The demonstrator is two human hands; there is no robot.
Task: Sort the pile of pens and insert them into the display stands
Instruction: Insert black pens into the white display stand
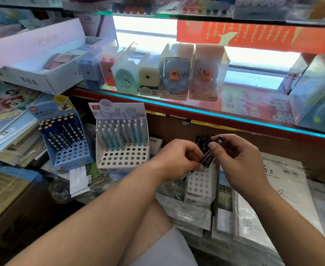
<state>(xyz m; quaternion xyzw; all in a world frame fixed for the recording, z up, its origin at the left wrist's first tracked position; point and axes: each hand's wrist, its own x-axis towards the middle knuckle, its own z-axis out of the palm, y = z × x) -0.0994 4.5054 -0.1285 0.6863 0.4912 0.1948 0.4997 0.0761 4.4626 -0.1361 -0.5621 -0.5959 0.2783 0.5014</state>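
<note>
My left hand (179,158) grips a bundle of dark pens (206,157) just above a small white stand (200,184) with round holes. My right hand (240,158) pinches the top end of one dark pen (218,140) from that bundle. Several black pens (203,140) stand at the back of the white stand, partly hidden by my fingers. To the left, a white display stand (122,157) holds pastel blue and pink pens in its back rows. Further left, a blue display stand (69,148) holds dark pens with yellow caps.
A red-edged glass shelf (196,110) overhangs the stands, carrying boxed pencil sharpeners (174,73). Stacks of books (8,127) lie at the left. Plastic-wrapped paper packs (269,198) lie under and right of the small stand. A cardboard box (14,204) sits at lower left.
</note>
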